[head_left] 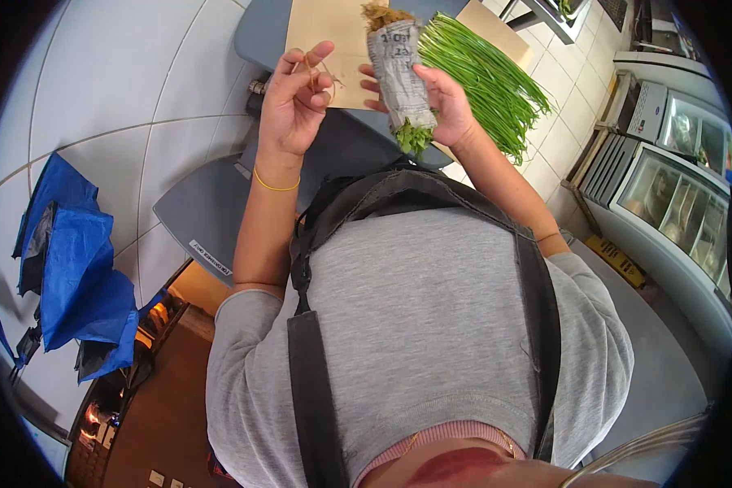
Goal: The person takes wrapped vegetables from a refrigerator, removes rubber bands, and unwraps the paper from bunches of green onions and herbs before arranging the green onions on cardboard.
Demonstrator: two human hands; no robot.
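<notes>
My right hand [450, 104] grips a bundle of leafy herbs wrapped in newspaper [401, 71], with the thumb on the near side and fingertips showing past the far side. Brown roots [382, 16] stick out at the top of the wrap and green leaves [415, 137] at the bottom. To its left, my left hand [295, 102] is raised with bent fingers, and thin brownish rubber bands [311, 71] are looped around them. The bands do not touch the bundle. A yellow band [276, 188] circles my left wrist.
Behind the bundle, long green chives or spring onions [484, 81] lie on a tan board [325, 32] on a grey table [260, 34]. Blue bags [81, 252] hang at the left wall. Glass-topped refrigerators [675, 203] stand at the right. A grey chair [199, 191] is close by.
</notes>
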